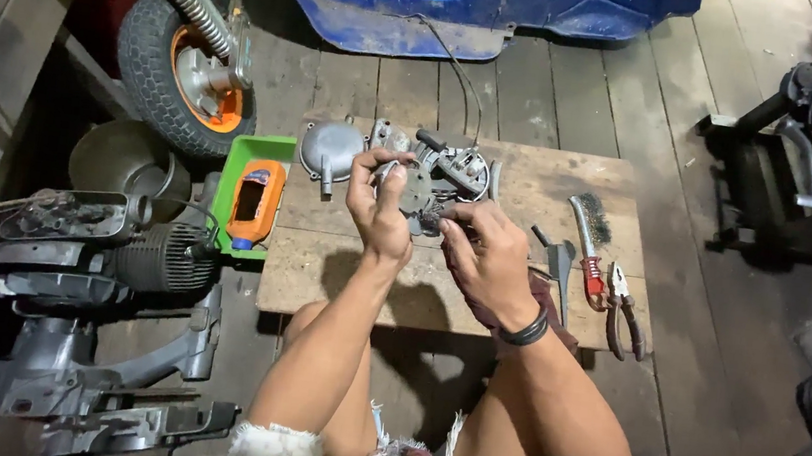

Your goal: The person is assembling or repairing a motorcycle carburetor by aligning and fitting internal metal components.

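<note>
Head view, looking down past your knees at a low wooden board (360,279) on a plank floor; all positions below are taken from this board.

Hands: your left hand (378,205) is raised over the middle of the board, fingers curled around the left side of a small grey metal engine part (420,191), which looks like a carburettor body. The grip is closed on it, thumb toward you. Your right hand (485,259) is just right of the left, fingers pinched narrow against the lower right edge of the same part. Whether it holds a small tool or only the part itself, I cannot tell. There is a black band on that wrist. A dark red rag (544,303) lies under the right hand, draped over the board's near edge.

The part is held in the air above the board's centre, between both hands, not resting on the wood.

On the board:
- far edge, left of centre: a round grey metal cover (329,150)
- far edge, centre: further grey parts behind the held one, details unclear
- right side: a wire brush (589,232) with a red handle, and just beside it pliers (623,316) with dark grips

Off the board:
- touching its left edge: a green tray (231,174) holding an orange bottle (256,204)
- further left: a finned engine block (157,257) and grey casings
- beyond the far left corner: a small wheel (187,64) with an orange hub
- beyond the far edge: a blue body panel (470,3)
</note>
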